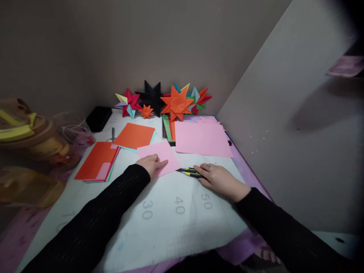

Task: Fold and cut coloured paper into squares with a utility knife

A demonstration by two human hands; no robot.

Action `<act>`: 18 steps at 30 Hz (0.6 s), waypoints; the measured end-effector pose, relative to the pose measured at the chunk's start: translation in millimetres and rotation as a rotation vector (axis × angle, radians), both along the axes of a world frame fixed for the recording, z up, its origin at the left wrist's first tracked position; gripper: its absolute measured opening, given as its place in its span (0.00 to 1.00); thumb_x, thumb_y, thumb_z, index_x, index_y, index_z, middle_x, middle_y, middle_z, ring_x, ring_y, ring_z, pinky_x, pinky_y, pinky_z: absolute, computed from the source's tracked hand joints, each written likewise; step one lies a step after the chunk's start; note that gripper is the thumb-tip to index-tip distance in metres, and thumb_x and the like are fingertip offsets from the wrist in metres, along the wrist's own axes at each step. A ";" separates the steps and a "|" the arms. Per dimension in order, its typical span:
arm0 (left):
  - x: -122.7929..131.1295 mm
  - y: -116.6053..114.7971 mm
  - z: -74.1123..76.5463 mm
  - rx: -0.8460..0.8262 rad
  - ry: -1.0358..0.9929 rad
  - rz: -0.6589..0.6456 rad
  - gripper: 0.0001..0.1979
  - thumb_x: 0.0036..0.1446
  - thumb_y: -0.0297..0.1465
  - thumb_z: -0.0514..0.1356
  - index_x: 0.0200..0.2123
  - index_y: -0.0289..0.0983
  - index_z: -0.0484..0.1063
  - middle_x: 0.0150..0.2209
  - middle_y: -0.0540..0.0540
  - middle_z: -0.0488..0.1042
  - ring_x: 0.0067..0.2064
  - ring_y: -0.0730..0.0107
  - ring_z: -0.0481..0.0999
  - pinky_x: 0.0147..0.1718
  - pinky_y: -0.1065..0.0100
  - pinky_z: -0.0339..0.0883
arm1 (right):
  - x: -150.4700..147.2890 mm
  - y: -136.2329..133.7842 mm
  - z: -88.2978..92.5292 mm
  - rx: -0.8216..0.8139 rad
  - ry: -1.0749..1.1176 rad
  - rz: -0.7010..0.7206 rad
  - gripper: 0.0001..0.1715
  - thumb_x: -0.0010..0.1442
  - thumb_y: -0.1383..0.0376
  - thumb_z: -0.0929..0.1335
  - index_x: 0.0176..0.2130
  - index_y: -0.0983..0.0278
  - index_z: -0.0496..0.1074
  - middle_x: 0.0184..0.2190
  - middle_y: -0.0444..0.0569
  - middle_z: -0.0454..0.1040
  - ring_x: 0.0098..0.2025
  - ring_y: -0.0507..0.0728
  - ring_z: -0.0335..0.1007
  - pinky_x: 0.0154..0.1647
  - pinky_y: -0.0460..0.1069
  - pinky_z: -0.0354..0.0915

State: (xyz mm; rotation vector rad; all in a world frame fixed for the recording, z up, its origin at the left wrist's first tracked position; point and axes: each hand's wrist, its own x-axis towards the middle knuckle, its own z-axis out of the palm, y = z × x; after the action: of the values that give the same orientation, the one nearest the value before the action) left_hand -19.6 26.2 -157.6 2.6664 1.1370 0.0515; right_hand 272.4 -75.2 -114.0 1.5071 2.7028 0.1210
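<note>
A small pink sheet (pixel 168 151) is pressed, ungripped, under the left hand (pixel 149 163); black-and-yellow tools (pixel 192 174) are touched by the right hand (pixel 218 179), grip unclear

A long black left sleeve (pixel 113 204), flecked with tiny pale marks, reaches the wrist. The black right sleeve (pixel 267 208) matches. The right hand (pixel 220 180) bears a small dark marking (pixel 208 166).

Pink paper square (pixel 172 152): under left fingers (pixel 162 164)
Slim black-and-yellow tool (pixel 192 174): under right fingers (pixel 201 171)
Pink paper rectangle (pixel 202 138): beyond right fingers
Large orange folded-paper star (pixel 176 104): well beyond both
</note>
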 end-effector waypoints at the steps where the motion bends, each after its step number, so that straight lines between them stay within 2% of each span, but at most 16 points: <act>1: -0.2 0.3 0.9 -0.009 -0.009 0.001 0.21 0.60 0.33 0.47 0.56 0.52 0.64 0.36 0.45 0.66 0.39 0.61 0.66 0.37 0.65 0.58 | -0.8 0.0 0.5 -0.001 0.006 0.003 0.25 0.61 0.62 0.62 0.56 0.67 0.64 0.44 0.57 0.72 0.39 0.59 0.70 0.37 0.53 0.65; 13: 0.2 4.4 9.6 -0.059 -0.013 -0.025 0.20 0.60 0.37 0.47 0.54 0.51 0.67 0.36 0.45 0.67 0.35 0.63 0.67 0.31 0.67 0.56 | -6.4 1.0 -0.3 -0.007 0.018 0.022 0.25 0.61 0.63 0.62 0.56 0.66 0.63 0.42 0.55 0.72 0.37 0.58 0.69 0.35 0.51 0.64; 18: 1.8 8.0 16.5 -0.115 -0.056 -0.004 0.20 0.61 0.41 0.45 0.48 0.48 0.73 0.34 0.46 0.67 0.32 0.66 0.65 0.29 0.68 0.53 | -7.0 -0.6 0.9 -0.016 0.018 0.022 0.25 0.60 0.62 0.62 0.56 0.66 0.63 0.43 0.55 0.71 0.37 0.58 0.69 0.36 0.51 0.63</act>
State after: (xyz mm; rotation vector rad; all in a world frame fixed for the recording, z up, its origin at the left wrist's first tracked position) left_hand -17.8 34.1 -141.1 2.5498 1.0836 0.0580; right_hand 265.4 -75.8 -113.1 1.4818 2.7279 0.0874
